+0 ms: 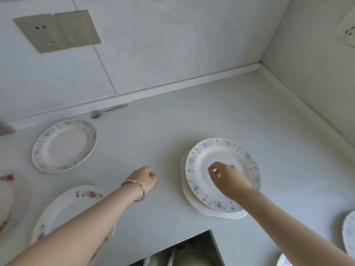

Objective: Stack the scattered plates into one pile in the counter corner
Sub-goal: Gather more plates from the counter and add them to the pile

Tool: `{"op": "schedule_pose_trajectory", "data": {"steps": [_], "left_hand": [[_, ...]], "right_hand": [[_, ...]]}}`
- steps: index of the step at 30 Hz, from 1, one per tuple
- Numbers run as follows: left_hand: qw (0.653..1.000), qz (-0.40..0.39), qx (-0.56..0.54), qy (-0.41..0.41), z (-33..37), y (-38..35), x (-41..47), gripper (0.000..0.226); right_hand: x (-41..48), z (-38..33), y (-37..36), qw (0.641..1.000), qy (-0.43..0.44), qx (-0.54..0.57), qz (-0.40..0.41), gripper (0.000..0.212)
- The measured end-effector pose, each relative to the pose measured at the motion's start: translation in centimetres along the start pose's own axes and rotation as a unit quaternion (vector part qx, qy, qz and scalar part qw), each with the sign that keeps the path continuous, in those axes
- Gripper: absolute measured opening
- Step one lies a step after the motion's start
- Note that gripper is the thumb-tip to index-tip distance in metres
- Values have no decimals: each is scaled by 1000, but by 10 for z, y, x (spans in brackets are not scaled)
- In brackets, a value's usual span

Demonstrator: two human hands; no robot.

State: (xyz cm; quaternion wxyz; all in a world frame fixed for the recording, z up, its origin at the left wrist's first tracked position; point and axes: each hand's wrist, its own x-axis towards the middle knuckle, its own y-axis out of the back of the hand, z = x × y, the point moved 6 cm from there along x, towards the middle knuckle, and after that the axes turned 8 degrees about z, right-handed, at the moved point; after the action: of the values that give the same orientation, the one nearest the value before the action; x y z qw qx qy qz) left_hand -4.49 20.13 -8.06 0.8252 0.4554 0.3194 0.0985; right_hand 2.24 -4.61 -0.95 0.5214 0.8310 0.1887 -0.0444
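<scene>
A round plate with blue flowers on its rim (215, 150) lies on top of a plain white plate (221, 214), off-centre, on the white counter (157, 143). My right hand (226, 179) hovers over this pair with loosely curled fingers and holds nothing. My left hand (143, 178) is a closed fist above bare counter to the left of the pile, a bracelet on its wrist. A pale floral-rimmed plate (64, 145) lies at the back left. An oval plate with red flowers (63, 206) is partly under my left forearm. Another red-flowered plate (9, 196) is cut off at the left edge.
A metal spoon (107, 111) lies by the back wall. The counter corner (257, 69) is at the back right. Blue-patterned plates (349, 233) show at the right edge. The counter's front edge has a cutout (182, 246). Wall sockets (55, 31) are above.
</scene>
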Motion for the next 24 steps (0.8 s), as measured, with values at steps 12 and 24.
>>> {"op": "schedule_pose_trajectory", "data": {"steps": [12, 24], "left_hand": [[971, 114, -4, 209, -278, 123, -38, 28], [982, 53, 8, 180, -341, 121, -33, 26]], "right_hand": [[-8, -207, -201, 980, 65, -40, -184, 44], [-17, -228, -242, 943, -159, 228, -185, 18]]}}
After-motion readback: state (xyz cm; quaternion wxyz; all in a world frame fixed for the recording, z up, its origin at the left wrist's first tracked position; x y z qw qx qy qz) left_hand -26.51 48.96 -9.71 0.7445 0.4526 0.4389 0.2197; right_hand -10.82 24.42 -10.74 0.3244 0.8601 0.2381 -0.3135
